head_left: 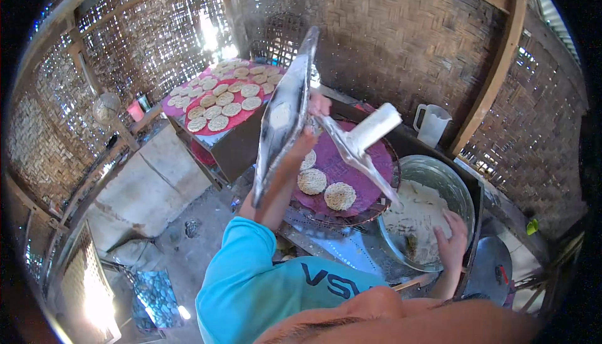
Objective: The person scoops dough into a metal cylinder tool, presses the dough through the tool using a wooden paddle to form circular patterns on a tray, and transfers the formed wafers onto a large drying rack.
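My left hand (pixel 317 104) is raised and grips a flat grey metal plate (pixel 285 112) that stands tilted on its edge. A clear plastic sheet (pixel 360 162) hangs from that hand down to the right, with a white cylinder (pixel 375 128) against it. Below lies a round tray covered in purple (pixel 367 184) with two round, stringy pale cakes (pixel 311 181) (pixel 340 196) on it. My right hand (pixel 453 239) rests with fingers spread on a white doughy mass (pixel 419 209) inside a large metal bowl (pixel 439 172).
A farther table holds a red-and-pink sheet (pixel 237 119) with several round pale cakes (pixel 219 96). A white jug (pixel 433 123) stands behind the bowl. A dark round lid (pixel 492 269) sits at the right. Woven bamboo walls surround; concrete slabs (pixel 150 181) lie left.
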The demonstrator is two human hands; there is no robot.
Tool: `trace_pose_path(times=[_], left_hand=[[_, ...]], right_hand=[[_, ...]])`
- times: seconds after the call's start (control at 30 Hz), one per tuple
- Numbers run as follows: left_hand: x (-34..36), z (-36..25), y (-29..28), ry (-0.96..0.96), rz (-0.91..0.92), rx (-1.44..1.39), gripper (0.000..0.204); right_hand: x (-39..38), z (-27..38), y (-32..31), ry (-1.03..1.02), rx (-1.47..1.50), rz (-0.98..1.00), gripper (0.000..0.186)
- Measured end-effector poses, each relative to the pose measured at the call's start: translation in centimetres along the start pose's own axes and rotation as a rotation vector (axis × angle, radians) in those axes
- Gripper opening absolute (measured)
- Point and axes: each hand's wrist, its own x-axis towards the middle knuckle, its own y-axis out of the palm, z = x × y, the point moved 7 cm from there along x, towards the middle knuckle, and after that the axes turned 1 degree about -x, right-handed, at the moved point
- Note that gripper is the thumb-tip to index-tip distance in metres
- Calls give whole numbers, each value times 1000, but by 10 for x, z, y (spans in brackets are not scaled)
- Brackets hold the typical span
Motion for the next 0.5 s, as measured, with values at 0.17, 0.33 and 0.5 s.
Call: trace_pose_path(times=[0.17,0.33,0.5], left_hand=[[-9,13,36,-144,69,-468,30],[-16,16,0,-336,74,-307,38],[-47,9,-87,-496,58,408,60]], right_hand=[[9,165,104,-15,1497,738,83],[26,150,168,861,1698,559,95],[81,248,143,-70,1554,803,86]])
